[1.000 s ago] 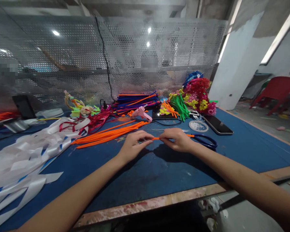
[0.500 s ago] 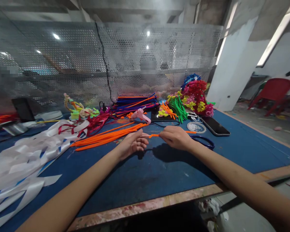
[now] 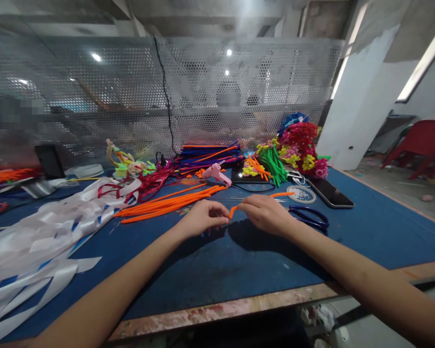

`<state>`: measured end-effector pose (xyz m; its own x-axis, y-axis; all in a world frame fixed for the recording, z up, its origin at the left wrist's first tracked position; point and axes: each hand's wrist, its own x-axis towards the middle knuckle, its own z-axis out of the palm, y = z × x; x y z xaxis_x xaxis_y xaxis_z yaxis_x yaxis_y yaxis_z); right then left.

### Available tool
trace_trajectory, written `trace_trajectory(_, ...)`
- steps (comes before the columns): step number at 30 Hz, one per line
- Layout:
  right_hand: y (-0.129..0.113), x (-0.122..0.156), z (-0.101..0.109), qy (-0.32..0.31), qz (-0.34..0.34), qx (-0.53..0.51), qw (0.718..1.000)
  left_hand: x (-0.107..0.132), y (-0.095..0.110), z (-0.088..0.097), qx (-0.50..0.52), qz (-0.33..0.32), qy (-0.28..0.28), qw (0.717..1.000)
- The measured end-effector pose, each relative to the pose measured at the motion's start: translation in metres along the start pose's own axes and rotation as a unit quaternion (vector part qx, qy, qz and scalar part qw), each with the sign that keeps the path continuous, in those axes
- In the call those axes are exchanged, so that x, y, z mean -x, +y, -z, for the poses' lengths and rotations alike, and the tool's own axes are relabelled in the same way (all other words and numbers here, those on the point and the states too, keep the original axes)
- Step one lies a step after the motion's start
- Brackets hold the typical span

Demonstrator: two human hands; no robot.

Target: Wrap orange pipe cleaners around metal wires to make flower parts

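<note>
An orange pipe cleaner (image 3: 233, 211) runs between my two hands, its near end bent downward. My right hand (image 3: 267, 212) is closed around its middle, and the far end sticks out past the knuckles toward the right. The thumb and fingertips of my left hand (image 3: 205, 217) pinch at the bent end; a thin pale line, possibly wire, shows faintly there. Behind my left hand lies a bundle of orange pipe cleaners (image 3: 166, 205). Blue-handled scissors (image 3: 310, 217) rest just right of my right hand, their blades partly hidden.
White ribbons (image 3: 50, 237) spread over the left of the blue table (image 3: 203, 285). A pink glue gun (image 3: 217, 174) stands behind the bundle. Farther right are green pipe cleaners (image 3: 272, 164), a dish of white beads (image 3: 301, 194), a phone (image 3: 331, 193) and piled fuzzy flowers (image 3: 300, 140).
My left hand has turned and closed its fingers at the pipe cleaner's end, which now bends down instead of lying nearly straight. The whole view has shifted slightly.
</note>
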<state>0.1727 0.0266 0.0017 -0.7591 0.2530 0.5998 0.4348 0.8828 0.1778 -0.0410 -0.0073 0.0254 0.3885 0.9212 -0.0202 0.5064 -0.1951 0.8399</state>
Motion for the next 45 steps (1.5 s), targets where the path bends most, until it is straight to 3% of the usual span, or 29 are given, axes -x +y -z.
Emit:
trace_trajectory(4, -0.006, 0.000, -0.007, -0.030, -0.077, -0.074, 0.994, 0.000, -0.004, 0.003, -0.148, -0.102, 0.025, 0.983)
trace_trajectory(9, -0.004, 0.000, -0.011, -0.083, -0.088, -0.073, 0.990, -0.001, -0.009, 0.006, -0.250, -0.150, -0.035, 0.956)
trace_trajectory(15, -0.005, -0.002, -0.007, -0.087, -0.067, 0.019, 0.994, -0.001, -0.008, 0.004, -0.060, -0.020, -0.128, 0.990)
trace_trajectory(23, -0.015, -0.003, 0.000, -0.034, -0.021, 0.049, 0.998, 0.003, 0.004, -0.012, -0.034, 0.018, -0.015, 0.999)
trace_trajectory(29, -0.020, -0.001, 0.003, -0.011, -0.024, 0.041, 0.999, 0.004, 0.007, -0.013, 0.055, 0.119, -0.038, 0.991)
trace_trajectory(36, -0.020, -0.001, 0.004, 0.008, 0.000, 0.040, 0.999, 0.006, 0.008, -0.013, 0.228, 0.142, -0.078, 0.960)
trace_trajectory(40, -0.019, 0.001, 0.002, 0.007, -0.002, 0.033, 0.999, 0.002, 0.005, -0.014, 0.204, 0.104, -0.029, 0.973)
trace_trajectory(43, -0.019, 0.001, 0.000, -0.012, -0.051, -0.021, 0.998, 0.001, 0.003, -0.016, 0.066, 0.003, 0.045, 0.997)
trace_trajectory(45, -0.017, -0.001, 0.001, -0.010, -0.093, -0.100, 0.991, 0.004, 0.004, -0.017, -0.048, -0.089, 0.087, 0.991)
